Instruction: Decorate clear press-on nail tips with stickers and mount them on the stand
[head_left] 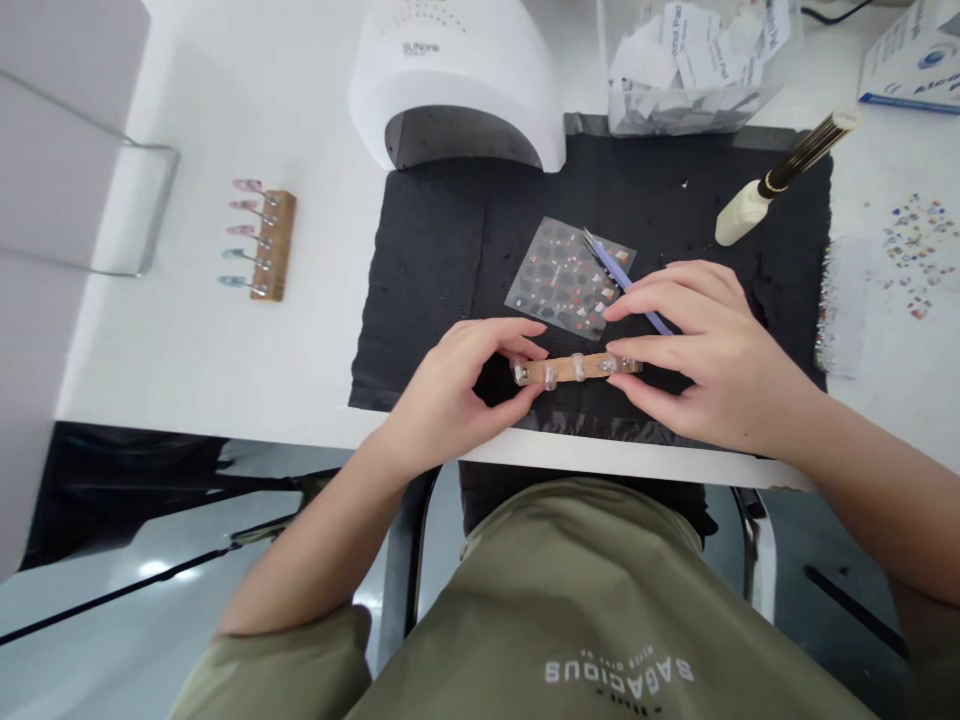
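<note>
Near the table's front edge, a short wooden nail display stand with several clear nail tips on it is held between both hands. My left hand pinches its left end between thumb and fingers. At the right end, the thumb and a finger of my right hand close around the stand, with another finger raised above. Purple tweezers lie across a clear sticker sheet with small coloured and white spots. Part of the tweezers is hidden behind my right hand.
A black mat lies underneath. Behind stand a white nail lamp and a clear bin of alcohol pads. A cream bottle with a dark cap and scattered gems are right; another nail stand is left.
</note>
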